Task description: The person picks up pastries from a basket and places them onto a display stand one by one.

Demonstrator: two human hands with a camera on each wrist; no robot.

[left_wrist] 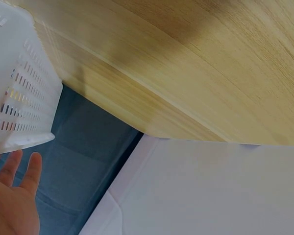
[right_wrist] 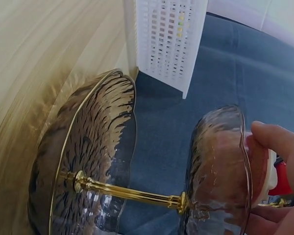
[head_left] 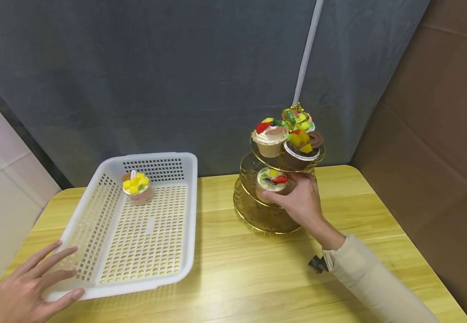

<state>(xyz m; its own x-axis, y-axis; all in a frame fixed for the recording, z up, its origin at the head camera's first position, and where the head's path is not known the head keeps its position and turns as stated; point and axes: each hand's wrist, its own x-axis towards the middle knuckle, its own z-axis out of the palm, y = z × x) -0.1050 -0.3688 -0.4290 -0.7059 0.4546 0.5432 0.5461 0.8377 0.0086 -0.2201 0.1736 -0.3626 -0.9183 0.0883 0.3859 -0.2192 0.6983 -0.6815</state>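
My right hand (head_left: 305, 202) reaches in from the right and grips a cream-topped dessert cup (head_left: 270, 181) with a red fruit piece on top. That cup is on the middle tier of a smoky, gold-rimmed tiered stand (head_left: 253, 217); in the right wrist view my thumb and fingers close around the cup (right_wrist: 258, 169) at the tier's edge. My left hand (head_left: 29, 287), its fingers spread, lies over the front left corner of a white perforated basket (head_left: 194, 211). Inside the basket, toward its back left, sits a dessert cup with yellow cubes (head_left: 138, 193).
The stand's top tier bears a strawberry-topped tart (head_left: 270, 144), a chocolate cupcake (head_left: 299, 154) and a third dessert (head_left: 305, 123) behind a gold crown-shaped handle (head_left: 294, 112). Wooden tabletop (head_left: 221, 251) lies between basket and stand. A grey curtain (head_left: 156, 80) closes the back; a brown panel (head_left: 439, 134) stands right.
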